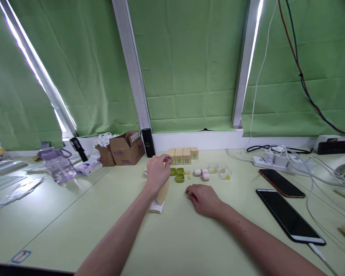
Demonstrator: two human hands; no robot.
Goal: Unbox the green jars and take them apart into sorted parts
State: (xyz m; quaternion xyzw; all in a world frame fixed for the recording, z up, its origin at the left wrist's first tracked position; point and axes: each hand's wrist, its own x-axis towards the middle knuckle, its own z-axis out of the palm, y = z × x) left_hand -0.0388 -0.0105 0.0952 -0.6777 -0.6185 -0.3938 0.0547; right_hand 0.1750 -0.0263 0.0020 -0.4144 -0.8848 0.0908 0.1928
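My left hand [157, 171] is raised over the table, its thumb and fingers drawn together in a pinch; whatever may be between them is too small to make out. Beneath it lies a strip of tan and white paper [162, 194], partly covered by my wrist. Just right of that hand sit small green square dishes [179, 178] and tiny pale yellow pieces [189, 175]. My right hand [204, 200] rests on the tabletop with loosely bent fingers, thumb apart, nothing seen in it. Beyond it are white-pink rolls [205, 176] and clear cups with yellow bits [225, 174].
Small kraft boxes [186, 156] stand in a row at the back. A cardboard box [127, 148], black cylinder [148, 142] and purple jug [57, 165] are leftward. Two phones, a black one [281, 183] and a white-framed one [289, 215], and a power strip [281, 165] with cables lie right.
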